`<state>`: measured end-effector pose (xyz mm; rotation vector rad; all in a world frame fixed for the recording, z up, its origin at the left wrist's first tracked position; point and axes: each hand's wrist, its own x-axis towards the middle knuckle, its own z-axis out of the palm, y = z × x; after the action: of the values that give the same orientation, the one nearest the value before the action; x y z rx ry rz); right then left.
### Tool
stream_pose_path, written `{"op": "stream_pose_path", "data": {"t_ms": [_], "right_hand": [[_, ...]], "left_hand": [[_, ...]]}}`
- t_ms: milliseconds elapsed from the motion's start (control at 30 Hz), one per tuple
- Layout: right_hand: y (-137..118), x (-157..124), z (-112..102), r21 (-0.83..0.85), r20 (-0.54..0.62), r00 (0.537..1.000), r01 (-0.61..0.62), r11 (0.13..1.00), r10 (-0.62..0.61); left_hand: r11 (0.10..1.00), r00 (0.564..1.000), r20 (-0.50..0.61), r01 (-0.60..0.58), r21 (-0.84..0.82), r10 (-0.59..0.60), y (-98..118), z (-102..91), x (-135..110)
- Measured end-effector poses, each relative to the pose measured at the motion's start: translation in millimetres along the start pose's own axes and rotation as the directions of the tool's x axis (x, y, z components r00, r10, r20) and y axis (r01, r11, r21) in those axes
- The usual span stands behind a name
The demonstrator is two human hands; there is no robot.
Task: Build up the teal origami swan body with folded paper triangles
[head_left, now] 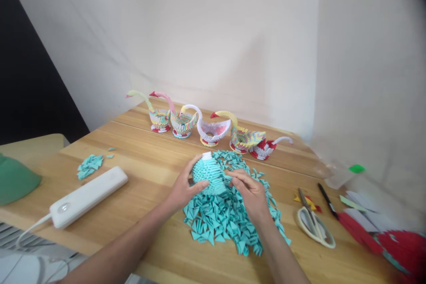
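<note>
My left hand (189,182) is wrapped round the left side of a turquoise origami model (208,173) built from many folded paper pieces, with a white patch at its top. My right hand (248,191) is at the model's right edge, thumb and fingers pinched on a small turquoise paper piece (229,177). Whether that piece touches the model I cannot tell. Beneath both hands spreads a large heap of loose turquoise folded paper pieces (226,219).
Several paper swans (213,131) stand in a row behind the heap. Left are a white power strip (88,195), a small turquoise pile (89,166) and a green object (18,179). Right lie scissors (313,222), a black pen (328,199) and a red object (399,248).
</note>
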<state>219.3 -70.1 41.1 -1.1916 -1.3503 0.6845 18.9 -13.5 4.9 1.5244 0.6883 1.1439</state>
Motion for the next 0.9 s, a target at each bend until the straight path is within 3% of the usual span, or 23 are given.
{"op": "stream_pose_path", "data": {"t_ms": [233,533,900], "right_hand": [[5.6,-1.3,0.9,0.078,-0.061,0.991,-0.111,0.991,0.115],[8.1,-2.1,1.8,0.074,0.034,0.997,-0.076,0.994,0.074],[10.7,-0.8,0.9,0.127,0.051,0.991,-0.133,0.983,0.128]], "left_hand": [[1.0,1.0,0.029,0.0,0.03,-0.001,-3.4,-0.7,-0.9],[0.994,0.998,0.052,-0.044,0.102,0.039,-0.1,-2.5,-1.9],[0.994,0.999,0.02,-0.047,0.098,0.046,-1.9,-3.6,-1.8]]}}
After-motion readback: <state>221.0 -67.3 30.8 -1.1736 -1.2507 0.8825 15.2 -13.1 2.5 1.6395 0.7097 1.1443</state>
